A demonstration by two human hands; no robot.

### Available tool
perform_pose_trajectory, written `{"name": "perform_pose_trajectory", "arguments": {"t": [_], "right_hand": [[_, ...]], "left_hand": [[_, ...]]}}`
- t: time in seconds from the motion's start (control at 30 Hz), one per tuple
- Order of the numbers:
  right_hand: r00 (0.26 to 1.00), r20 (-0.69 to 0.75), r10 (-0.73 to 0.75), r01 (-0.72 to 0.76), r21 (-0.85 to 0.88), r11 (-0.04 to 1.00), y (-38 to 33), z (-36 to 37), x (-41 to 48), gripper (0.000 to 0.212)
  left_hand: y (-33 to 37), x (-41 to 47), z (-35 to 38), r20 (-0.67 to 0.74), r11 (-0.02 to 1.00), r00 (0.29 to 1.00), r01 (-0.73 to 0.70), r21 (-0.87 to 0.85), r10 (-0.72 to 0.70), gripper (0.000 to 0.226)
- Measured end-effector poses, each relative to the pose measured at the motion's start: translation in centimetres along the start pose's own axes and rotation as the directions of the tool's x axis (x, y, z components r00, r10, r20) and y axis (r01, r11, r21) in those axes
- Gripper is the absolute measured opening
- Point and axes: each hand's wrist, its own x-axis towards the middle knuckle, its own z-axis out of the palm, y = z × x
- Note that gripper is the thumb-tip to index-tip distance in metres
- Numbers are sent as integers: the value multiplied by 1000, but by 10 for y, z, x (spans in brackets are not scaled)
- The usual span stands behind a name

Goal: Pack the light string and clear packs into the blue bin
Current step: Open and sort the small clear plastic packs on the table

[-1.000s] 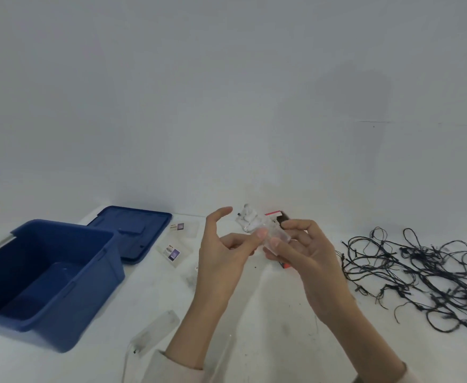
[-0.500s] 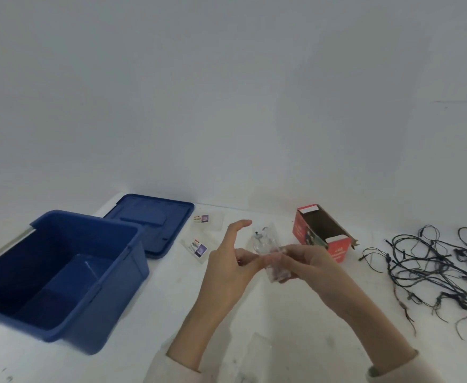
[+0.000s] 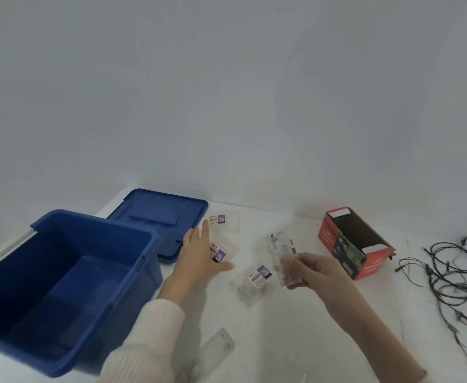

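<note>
The open blue bin (image 3: 94, 225) stands at the left of the white table. My right hand (image 3: 314, 270) pinches a clear pack (image 3: 282, 255) upright above the table's middle. My left hand (image 3: 199, 254), fingers straight, reaches over a labelled clear pack (image 3: 220, 254) beside the bin. Another labelled clear pack (image 3: 250, 283) lies between my hands, and one more clear pack (image 3: 224, 221) lies further back. A dark tangled light string (image 3: 453, 275) sprawls at the right.
The bin's blue lid (image 3: 157, 214) lies flat behind the bin. An open red cardboard box (image 3: 357, 244) sits right of my right hand. A clear plastic strip (image 3: 218, 345) lies near the front edge. A pale wall rises behind the table.
My hands have parted: the left let go of the pack and moved left toward the packs by the bin. The right keeps the pack. The view shifted left.
</note>
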Motion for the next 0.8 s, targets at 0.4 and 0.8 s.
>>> {"name": "perform_pose_trajectory", "arguments": {"t": [0.4, 0.8], "right_hand": [[980, -108, -165, 183, 185, 966, -45, -1, -9, 35], [912, -202, -357, 338, -123, 933, -52, -38, -60, 20]], "left_hand": [[56, -69, -11, -271, 844, 890, -442, -305, 367, 94], [131, -134, -4, -334, 620, 866, -499, -605, 371, 91]]}}
